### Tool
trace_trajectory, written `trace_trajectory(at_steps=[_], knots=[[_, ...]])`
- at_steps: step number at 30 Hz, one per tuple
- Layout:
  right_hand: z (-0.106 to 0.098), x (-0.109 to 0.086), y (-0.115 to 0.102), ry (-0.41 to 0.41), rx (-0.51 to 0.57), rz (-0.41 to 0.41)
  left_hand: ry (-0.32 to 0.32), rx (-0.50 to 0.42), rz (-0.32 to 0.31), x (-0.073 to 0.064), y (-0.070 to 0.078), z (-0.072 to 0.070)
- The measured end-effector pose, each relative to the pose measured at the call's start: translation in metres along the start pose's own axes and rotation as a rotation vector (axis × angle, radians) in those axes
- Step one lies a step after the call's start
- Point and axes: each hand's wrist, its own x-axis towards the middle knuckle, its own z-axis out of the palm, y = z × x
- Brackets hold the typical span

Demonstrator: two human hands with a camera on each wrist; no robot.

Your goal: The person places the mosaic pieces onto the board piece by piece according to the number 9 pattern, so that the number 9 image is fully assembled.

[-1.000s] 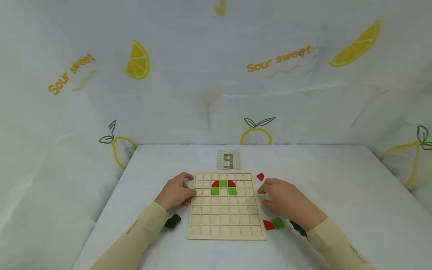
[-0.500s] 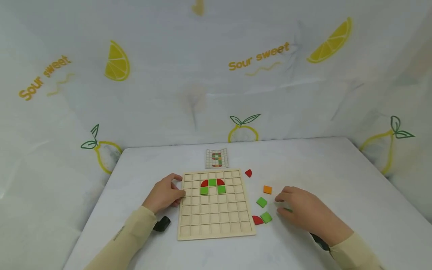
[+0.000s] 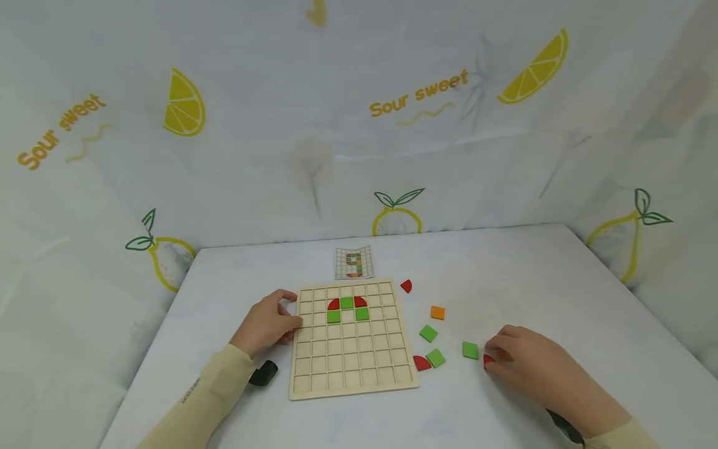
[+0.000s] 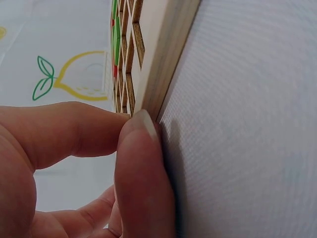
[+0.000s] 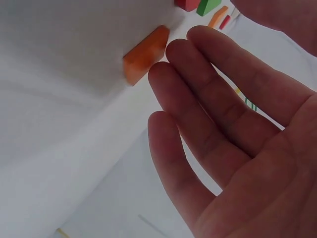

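Note:
My left hand (image 3: 266, 324) is at the left edge of a square wooden grid board (image 3: 353, 358). In the left wrist view the thumb and index finger meet at the board's edge (image 4: 158, 74). Red quarter-circle and green square tiles (image 3: 346, 303) form an arch in the board's upper cells. My right hand (image 3: 538, 368) is low over the table at the right, fingers extended in its wrist view. A red piece (image 3: 487, 360) shows by its thumb tip, with a green square tile (image 3: 470, 350) just left of it. An orange piece (image 5: 146, 54) lies near the fingertips.
Between board and right hand lie an orange square (image 3: 437, 312), green squares (image 3: 429, 333) and a red quarter-circle tile (image 3: 422, 363). Another red tile (image 3: 406, 285) is by the board's upper right corner. A printed pattern card (image 3: 354, 262) stands behind the board.
My right hand has moved away from the board to the right, uncovering the orange and green tiles. The head view has turned rightward. My left hand stays at the board's edge.

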Motion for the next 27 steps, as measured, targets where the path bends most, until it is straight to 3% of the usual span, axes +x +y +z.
trace_trajectory(at_steps=[7,13,23,27], knots=[[0.001,-0.013,0.006,-0.061,0.013,0.025,-0.001,-0.011,0.005,-0.002,0.001,-0.003],[0.004,-0.014,0.005,0.017,-0.056,-0.050,0.003,-0.001,0.008,-0.001,0.001,-0.002],[0.008,0.006,0.003,0.144,-0.104,-0.125,0.004,0.000,0.019,-0.005,0.004,-0.002],[0.005,0.015,0.003,0.148,-0.118,-0.129,0.006,0.002,0.022,-0.006,0.005,-0.002]])
